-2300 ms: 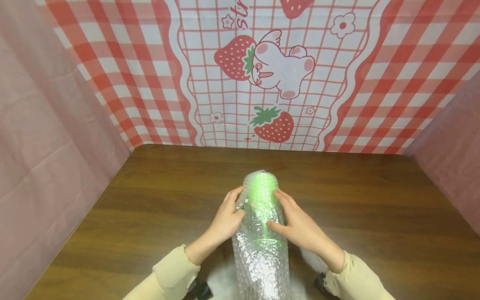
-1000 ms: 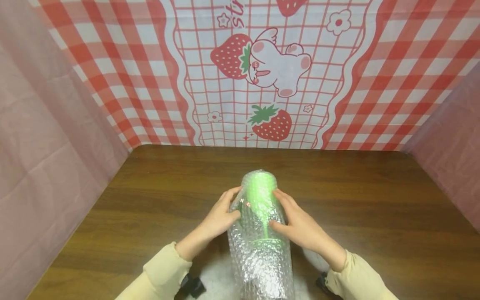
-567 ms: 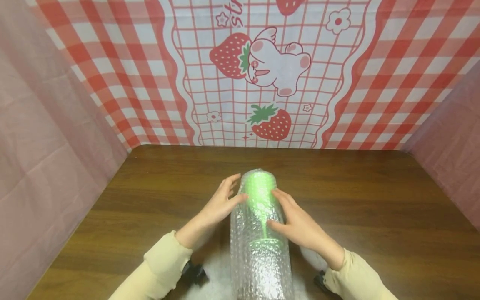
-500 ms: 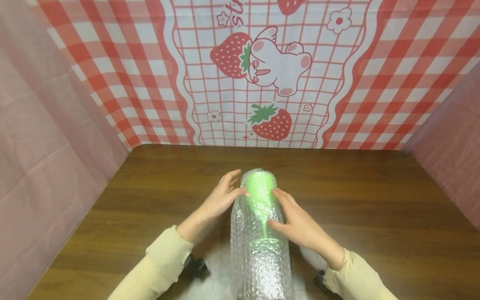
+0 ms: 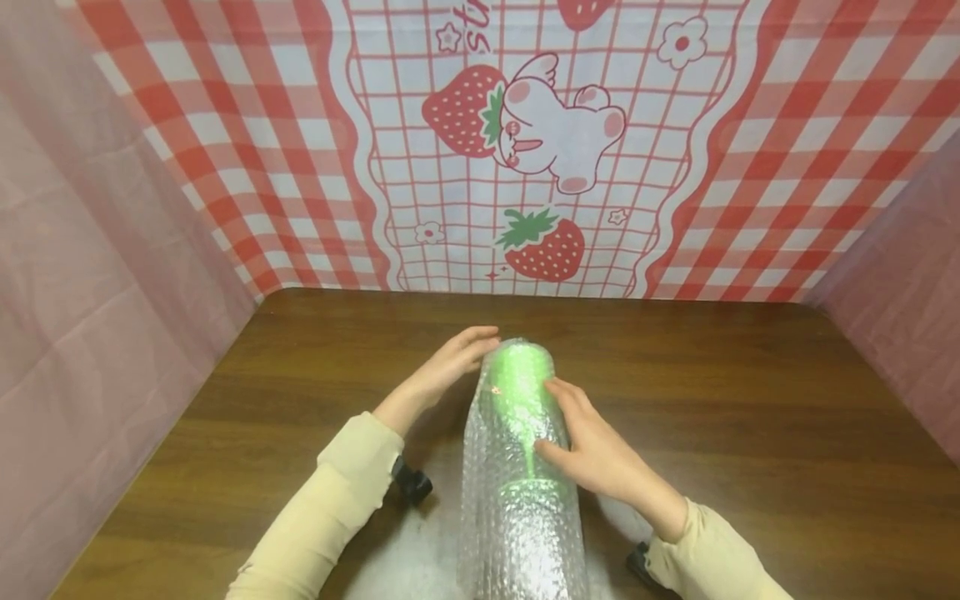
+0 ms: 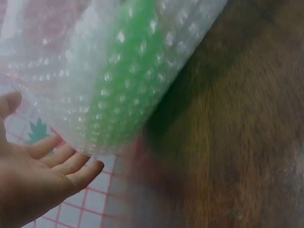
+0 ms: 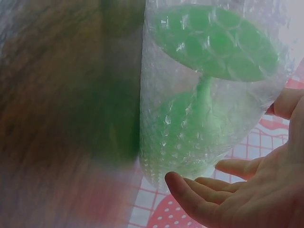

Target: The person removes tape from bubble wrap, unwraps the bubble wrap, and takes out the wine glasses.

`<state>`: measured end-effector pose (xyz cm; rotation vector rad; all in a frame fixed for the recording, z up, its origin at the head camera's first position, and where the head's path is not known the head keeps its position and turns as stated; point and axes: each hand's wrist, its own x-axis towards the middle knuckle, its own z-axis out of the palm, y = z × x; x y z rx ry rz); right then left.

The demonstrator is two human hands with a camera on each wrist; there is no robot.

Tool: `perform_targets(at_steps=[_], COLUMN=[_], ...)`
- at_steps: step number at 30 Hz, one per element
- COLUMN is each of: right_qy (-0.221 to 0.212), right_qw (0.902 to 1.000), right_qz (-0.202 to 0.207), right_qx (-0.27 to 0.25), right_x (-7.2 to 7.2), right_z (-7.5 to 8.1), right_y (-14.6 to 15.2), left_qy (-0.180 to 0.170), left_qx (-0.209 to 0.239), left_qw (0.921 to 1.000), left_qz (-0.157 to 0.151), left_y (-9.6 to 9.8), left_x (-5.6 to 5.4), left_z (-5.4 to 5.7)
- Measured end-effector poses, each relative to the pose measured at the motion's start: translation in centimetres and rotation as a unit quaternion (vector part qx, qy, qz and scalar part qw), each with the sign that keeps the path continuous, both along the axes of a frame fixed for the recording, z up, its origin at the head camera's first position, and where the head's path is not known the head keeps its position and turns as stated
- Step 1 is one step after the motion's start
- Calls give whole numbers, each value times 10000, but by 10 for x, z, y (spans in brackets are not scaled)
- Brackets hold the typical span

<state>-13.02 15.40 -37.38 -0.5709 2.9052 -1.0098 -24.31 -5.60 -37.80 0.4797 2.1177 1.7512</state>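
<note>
A green goblet [image 5: 522,379] lies wrapped in clear bubble wrap [image 5: 525,542] in the middle of the table, its bowl away from me. In the right wrist view, its round foot and thin stem [image 7: 203,92] show through the plastic. My left hand [image 5: 450,362] is at the far left end of the bundle, fingertips right at the wrap's edge. In the left wrist view, the fingers of that hand [image 6: 40,178] are loosely spread. My right hand [image 5: 603,450] rests along the bundle's right side, thumb and fingertips against the wrap, fingers fairly straight.
The brown wooden table [image 5: 750,400] ends at a red-and-white checked strawberry cloth [image 5: 555,150] hanging behind it. Pink curtains [image 5: 97,292] stand at both sides. Black wrist devices [image 5: 412,483] sit under the pale sleeves [image 5: 360,458].
My left hand has let go of the wrap's left side and moved forward to the bundle's far end. The wrap's left edge has been smoothed. My right hand has stayed nearly in place.
</note>
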Motion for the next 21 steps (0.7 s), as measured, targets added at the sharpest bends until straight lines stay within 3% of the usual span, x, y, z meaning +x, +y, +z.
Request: perform_targets(at_steps=[6,15,21], right_qy=[17,147,-139], right_qw=[9997,9987,9969], right_qz=[-114,-269,-397], right_qx=[-218,-407,-672], right_x=[-4,-15,-21], right_z=[0,0,-1], right_y=[-2,-7,-11], left_qy=[31,24,180], left_qx=[67,-144,-748], left_qw=[9999,9999,9970], left_qz=[-142,17,24], left_y=[1,7,5], left_x=[-5,-14,-18], left_z=[-6,-1,-1])
